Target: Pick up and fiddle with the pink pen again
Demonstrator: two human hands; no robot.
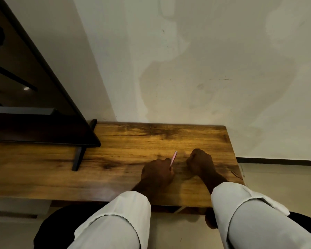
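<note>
My left hand (pixel 155 172) rests on the wooden tabletop (pixel 126 144) and grips a thin pink stick-like thing (pixel 173 158), which points up and away from its fingers. Just to the right, my right hand (pixel 201 163) lies on the wood with its fingers curled into a fist; nothing shows inside it. The two hands are a short gap apart near the table's right end. White sleeves cover both forearms.
A large dark flat screen (pixel 31 97) on black feet (pixel 78 159) stands on the left part of the table. A stained pale wall (pixel 205 69) rises behind. The table's right edge drops to a pale floor (pixel 280 178).
</note>
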